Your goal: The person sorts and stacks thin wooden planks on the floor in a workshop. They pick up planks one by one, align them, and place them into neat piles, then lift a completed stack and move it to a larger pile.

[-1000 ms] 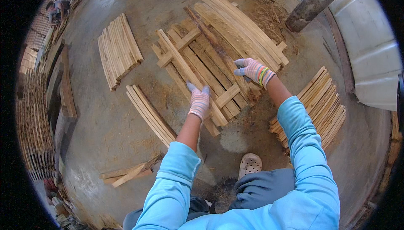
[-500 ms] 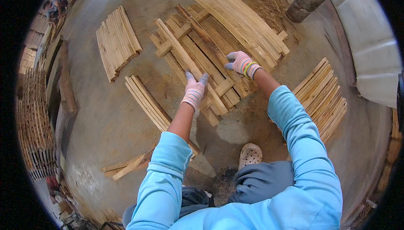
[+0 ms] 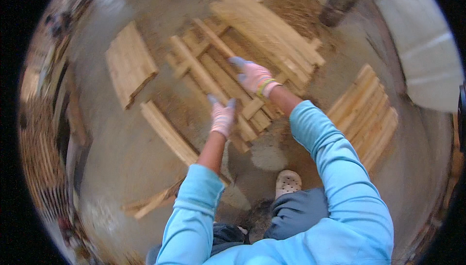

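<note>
My left hand, in a striped glove with grey fingertips, straddles a pale wooden strip toward its near end, thumb and fingers on either side. Further right, my right hand, gloved alike with a yellow band at the wrist, closes over a second, browner wooden strip. Its far part sticks out beyond my fingers; the rest is hidden under the hand. Both strips lie lengthwise on crosspieces above other boards. Motion blurs the picture.
A stack of wide boards lies at the far right of the crosspieces. Board piles lie at left and right, with a narrower pile near my left arm. A post stands far right. A person is at far left.
My right hand has moved left from beside the browner strip onto it, and its fingers have closed. My left hand stays at the pale strip. The whole view has shifted slightly.
</note>
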A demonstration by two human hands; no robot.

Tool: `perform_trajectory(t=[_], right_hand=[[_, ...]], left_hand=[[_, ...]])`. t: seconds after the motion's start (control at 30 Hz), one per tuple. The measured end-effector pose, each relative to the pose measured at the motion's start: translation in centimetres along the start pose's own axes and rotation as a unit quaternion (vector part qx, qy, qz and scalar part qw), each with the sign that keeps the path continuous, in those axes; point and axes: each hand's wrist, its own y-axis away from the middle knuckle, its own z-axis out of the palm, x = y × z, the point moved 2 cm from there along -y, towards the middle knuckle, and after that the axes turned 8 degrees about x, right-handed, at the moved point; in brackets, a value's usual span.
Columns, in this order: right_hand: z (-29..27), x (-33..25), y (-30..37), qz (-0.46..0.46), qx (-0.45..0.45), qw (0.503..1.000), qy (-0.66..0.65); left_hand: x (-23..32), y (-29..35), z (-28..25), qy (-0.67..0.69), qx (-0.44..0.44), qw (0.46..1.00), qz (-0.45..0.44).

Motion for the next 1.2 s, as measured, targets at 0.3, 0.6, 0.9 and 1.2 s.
perform_trajectory(t=[0.3,0.6,0.9,1.2], right_hand=[[-14.5,12.3,12.4,0.149,0.365,0.913,0.1],[-11.5,18.3,18.4,0.266,0.403,0.828,-0.286],[-7.4,3.2,14.1,0.119,0.129,0.838,-0.517],[-5.0,-0.5,21.2,0.216,-0.349,0.81,-0.419]], left_hand=[[-2.2,-1.4,1.1,0.055,0.005,0.998,0.019],[1.2,0.5,-1.3,-0.013,-0.023,1.0,0.012],[6.0,12.9,2.9,0.095,-0.346,0.916,0.178],[3.2,9.8,0.0,0.046,-0.211,0.943,0.252]])
